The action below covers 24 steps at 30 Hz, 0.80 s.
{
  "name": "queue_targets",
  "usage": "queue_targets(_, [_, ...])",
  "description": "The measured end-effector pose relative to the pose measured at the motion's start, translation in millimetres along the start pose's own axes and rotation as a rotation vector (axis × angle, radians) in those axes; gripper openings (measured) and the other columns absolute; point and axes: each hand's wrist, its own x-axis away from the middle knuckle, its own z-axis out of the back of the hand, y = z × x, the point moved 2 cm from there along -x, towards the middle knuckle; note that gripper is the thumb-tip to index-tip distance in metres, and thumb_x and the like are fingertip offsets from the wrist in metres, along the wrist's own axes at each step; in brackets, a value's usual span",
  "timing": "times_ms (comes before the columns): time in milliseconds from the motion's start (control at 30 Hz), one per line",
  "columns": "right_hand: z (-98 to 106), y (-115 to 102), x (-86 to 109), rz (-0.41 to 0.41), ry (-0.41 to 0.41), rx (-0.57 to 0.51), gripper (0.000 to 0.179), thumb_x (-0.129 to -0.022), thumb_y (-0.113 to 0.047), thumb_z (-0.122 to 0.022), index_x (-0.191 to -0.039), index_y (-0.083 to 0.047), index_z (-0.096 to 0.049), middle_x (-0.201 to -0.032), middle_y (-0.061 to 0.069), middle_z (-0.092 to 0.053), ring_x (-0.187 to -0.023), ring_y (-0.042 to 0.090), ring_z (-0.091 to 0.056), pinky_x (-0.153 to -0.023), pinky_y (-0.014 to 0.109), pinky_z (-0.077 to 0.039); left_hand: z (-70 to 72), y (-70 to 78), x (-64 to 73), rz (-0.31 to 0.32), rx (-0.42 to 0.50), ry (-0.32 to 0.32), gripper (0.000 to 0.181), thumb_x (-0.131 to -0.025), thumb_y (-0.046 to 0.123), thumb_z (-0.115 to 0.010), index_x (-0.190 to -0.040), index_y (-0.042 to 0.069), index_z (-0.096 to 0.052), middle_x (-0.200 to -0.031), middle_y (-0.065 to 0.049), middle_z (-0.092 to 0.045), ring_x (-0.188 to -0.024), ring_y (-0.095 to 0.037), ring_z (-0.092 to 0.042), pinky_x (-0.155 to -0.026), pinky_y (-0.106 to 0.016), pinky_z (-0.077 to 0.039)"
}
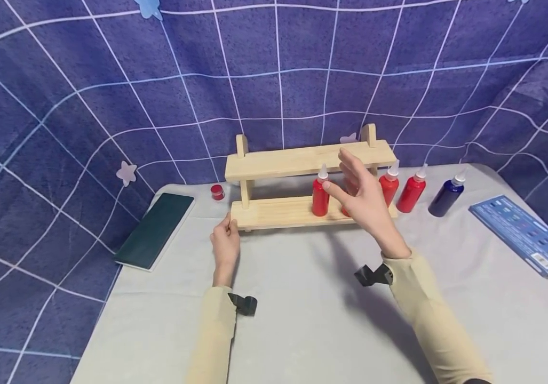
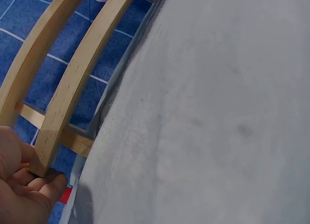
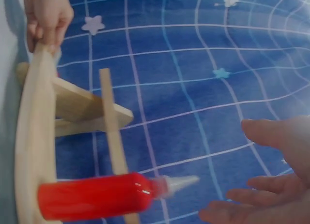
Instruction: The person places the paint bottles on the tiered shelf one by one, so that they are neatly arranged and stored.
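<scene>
A two-tier wooden rack (image 1: 274,213) stands at the back of the table. My left hand (image 1: 225,241) pinches the left end of its lower shelf, fingers under the board in the left wrist view. On that shelf a red squeeze bottle (image 1: 320,198) with a white nozzle stands upright. My right hand (image 1: 368,205) is just right of this bottle, thumb and fingers spread with nothing between them; the right wrist view shows it apart from the bottle. Behind the right hand, another red item is mostly hidden.
To the right are a red bottle (image 1: 389,188) by the rack's end, another red bottle (image 1: 411,194) and a dark blue bottle (image 1: 445,198). A blue printed package (image 1: 525,234) lies farther right. At left are a small red jar (image 1: 217,192) and a dark green notebook (image 1: 156,232).
</scene>
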Motion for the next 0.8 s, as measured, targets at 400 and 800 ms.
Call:
queue_targets(400, [53.3,-14.9,12.6,0.017,0.099,-0.059,0.071,-0.089,-0.004,-0.069,-0.151,-0.008,-0.034,-0.154,0.011,-0.038,-0.140,0.028,-0.039,-0.111,0.042,-0.037,-1.2,1.5,-0.7,0.013,0.008,-0.018,0.037,-0.101,0.012,-0.052,-0.135,-0.002,-0.054,-0.135,-0.020,-0.055,-0.123,-0.030,-0.055,-0.096,-0.040,-0.051])
queue_targets(800, [124.8,13.7,19.3,-0.069,0.351,0.043,0.068,-0.089,-0.007,-0.068,-0.150,-0.013,-0.038,-0.149,0.012,-0.045,-0.136,0.025,-0.045,-0.109,0.027,-0.039,-0.1,3.7,0.4,0.011,0.009,-0.022,0.037,-0.101,0.011,-0.052,-0.135,-0.002,-0.054,-0.134,-0.021,-0.055,-0.121,-0.030,-0.057,-0.095,-0.042,-0.052])
